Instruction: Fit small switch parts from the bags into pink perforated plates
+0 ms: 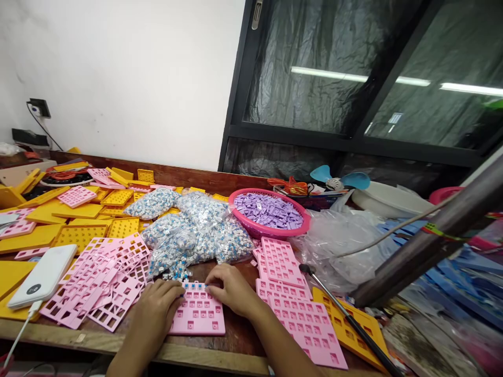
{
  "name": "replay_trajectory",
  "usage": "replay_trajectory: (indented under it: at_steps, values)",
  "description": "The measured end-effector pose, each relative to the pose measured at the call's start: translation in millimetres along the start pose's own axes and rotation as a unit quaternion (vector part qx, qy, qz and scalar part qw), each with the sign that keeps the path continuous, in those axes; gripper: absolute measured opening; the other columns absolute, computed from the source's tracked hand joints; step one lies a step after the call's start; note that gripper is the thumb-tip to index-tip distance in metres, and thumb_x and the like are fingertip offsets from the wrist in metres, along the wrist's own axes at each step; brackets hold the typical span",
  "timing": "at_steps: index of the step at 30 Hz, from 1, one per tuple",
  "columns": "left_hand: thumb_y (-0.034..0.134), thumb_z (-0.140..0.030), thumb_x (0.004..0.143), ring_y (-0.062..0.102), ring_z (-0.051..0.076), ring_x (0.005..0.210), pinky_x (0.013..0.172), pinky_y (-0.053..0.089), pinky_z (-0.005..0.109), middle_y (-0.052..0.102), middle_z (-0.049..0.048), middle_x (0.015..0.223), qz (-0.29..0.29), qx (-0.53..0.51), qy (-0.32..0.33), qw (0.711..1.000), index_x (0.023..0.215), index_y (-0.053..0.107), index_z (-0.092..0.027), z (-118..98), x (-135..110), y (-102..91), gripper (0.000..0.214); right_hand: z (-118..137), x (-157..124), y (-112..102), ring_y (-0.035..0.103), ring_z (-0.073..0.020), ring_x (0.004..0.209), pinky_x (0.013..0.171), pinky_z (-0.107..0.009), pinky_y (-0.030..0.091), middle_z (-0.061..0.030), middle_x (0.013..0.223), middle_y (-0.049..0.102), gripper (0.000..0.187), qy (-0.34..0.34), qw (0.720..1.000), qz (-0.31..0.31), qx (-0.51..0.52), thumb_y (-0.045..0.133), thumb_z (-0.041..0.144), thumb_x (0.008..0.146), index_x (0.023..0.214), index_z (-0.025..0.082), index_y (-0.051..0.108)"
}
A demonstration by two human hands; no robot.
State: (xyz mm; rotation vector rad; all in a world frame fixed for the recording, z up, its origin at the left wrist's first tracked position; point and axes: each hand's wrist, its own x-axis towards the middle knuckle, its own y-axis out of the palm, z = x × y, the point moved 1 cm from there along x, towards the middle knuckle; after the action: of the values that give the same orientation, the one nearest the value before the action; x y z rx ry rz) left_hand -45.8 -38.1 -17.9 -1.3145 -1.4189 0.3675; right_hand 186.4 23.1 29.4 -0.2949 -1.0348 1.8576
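Note:
A pink plastic panel (201, 324) with rows of square recesses lies flat at the table's front edge. Small blue-and-white pieces (192, 286) sit along its far row. My left hand (159, 303) is at the panel's far left corner, fingers curled together over the edge. At the far right corner, my right hand (231, 288) has its thumb and fingers bent close around the end of that row. Whatever lies between the fingertips of either hand is too small or hidden. Loose blue-and-white pieces (175, 273) lie just beyond the panel, spilling from clear bags (196, 230).
Pink grid frames (98, 277) are piled left, near a white power bank (43, 277) and yellow panels (78, 211). A pink basket (271, 232) holds purple pieces. More pink panels (310, 324) and a black rod (349, 317) lie right. A dark pole (432, 235) slants across.

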Motion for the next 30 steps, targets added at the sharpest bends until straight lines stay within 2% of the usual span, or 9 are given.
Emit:
replay_trajectory:
  at_steps: [5, 9, 15, 22, 30]
  values:
    - [0.054, -0.03, 0.1, 0.066, 0.023, 0.097, 0.087, 0.05, 0.036, 0.072, 0.0048, 0.103, 0.05, -0.099, -0.064, 0.992, 0.099, 0.075, -0.026, -3.5, 8.4, -1.8, 0.021, 1.4, -0.4, -2.3, 0.067, -0.0183, 0.083, 0.075, -0.027, 0.045, -0.0028, 0.089, 0.076, 0.012, 0.035, 0.999, 0.007, 0.014, 0.072, 0.011, 0.08, 0.085, 0.019, 0.078]
    - [0.056, -0.031, 0.099, 0.066, 0.023, 0.099, 0.089, 0.049, 0.036, 0.074, 0.0049, 0.102, 0.063, -0.127, -0.097, 0.985, 0.096, 0.077, -0.025, -8.8, 12.6, -5.8, 0.021, 1.4, -0.1, -4.1, 0.066, -0.0203, 0.088, 0.078, -0.029, 0.044, -0.0031, 0.089, 0.076, 0.01, 0.019, 1.0, 0.019, -0.007, 0.07, 0.015, 0.084, 0.086, 0.02, 0.078]
    - [0.055, -0.022, 0.098, 0.065, 0.024, 0.094, 0.085, 0.046, 0.038, 0.075, 0.0041, 0.097, 0.084, -0.063, -0.107, 0.989, 0.093, 0.077, -0.025, -19.4, 14.5, -10.0, 0.023, 2.9, -0.3, -4.3, 0.064, -0.0206, 0.09, 0.08, -0.03, 0.043, -0.0029, 0.092, 0.073, 0.007, -0.003, 0.998, 0.03, -0.047, 0.069, 0.017, 0.085, 0.088, 0.021, 0.075]
    - [0.057, -0.023, 0.098, 0.064, 0.024, 0.092, 0.082, 0.043, 0.038, 0.076, 0.001, 0.098, 0.057, 0.014, -0.092, 0.994, 0.096, 0.074, -0.027, -22.7, 7.3, -8.6, 0.017, 6.4, 1.0, -5.1, 0.066, -0.0211, 0.094, 0.085, -0.031, 0.043, -0.0029, 0.099, 0.075, 0.009, -0.015, 0.997, 0.056, -0.058, 0.067, 0.023, 0.091, 0.095, 0.022, 0.075]
    - [0.062, -0.02, 0.095, 0.065, 0.024, 0.092, 0.084, 0.042, 0.038, 0.077, 0.0006, 0.096, 0.033, 0.013, -0.114, 0.993, 0.092, 0.073, -0.026, -21.3, 9.0, -6.1, 0.014, 3.2, -0.7, -3.6, 0.067, -0.02, 0.092, 0.083, -0.03, 0.044, -0.0019, 0.094, 0.076, 0.01, -0.023, 0.995, 0.058, -0.073, 0.068, 0.023, 0.09, 0.091, 0.023, 0.078]
